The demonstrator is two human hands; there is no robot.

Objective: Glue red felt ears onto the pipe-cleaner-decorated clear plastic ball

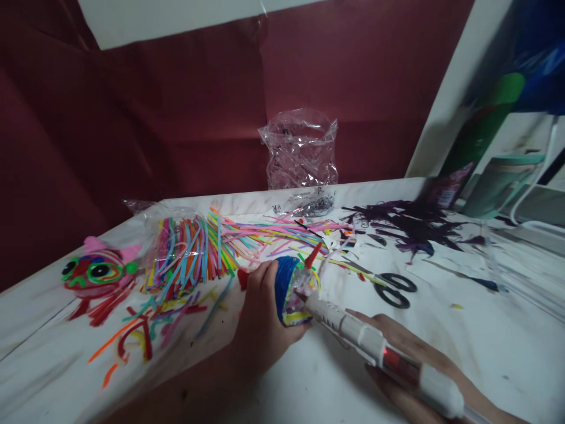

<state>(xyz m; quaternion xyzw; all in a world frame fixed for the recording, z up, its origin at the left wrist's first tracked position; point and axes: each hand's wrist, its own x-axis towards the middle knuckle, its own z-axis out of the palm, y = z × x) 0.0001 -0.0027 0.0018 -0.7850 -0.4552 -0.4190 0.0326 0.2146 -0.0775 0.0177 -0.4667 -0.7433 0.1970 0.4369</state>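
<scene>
My left hand (259,318) is wrapped round a small cup-shaped craft piece (289,290) wound in blue and multicoloured pipe cleaners, held tilted above the white table (485,347). My right hand (410,365) grips a white glue gun (375,344). Its nozzle touches the open end of the craft piece. A small red cone (313,255) sticks up from the piece's far side.
A heap of coloured pipe cleaners in clear plastic (194,250) lies to the left. A pink and green pipe-cleaner animal (99,271) sits at the far left. Black-handled scissors (395,288), dark purple scraps (406,221) and a clear bag (302,147) lie beyond. Containers (498,182) stand at right.
</scene>
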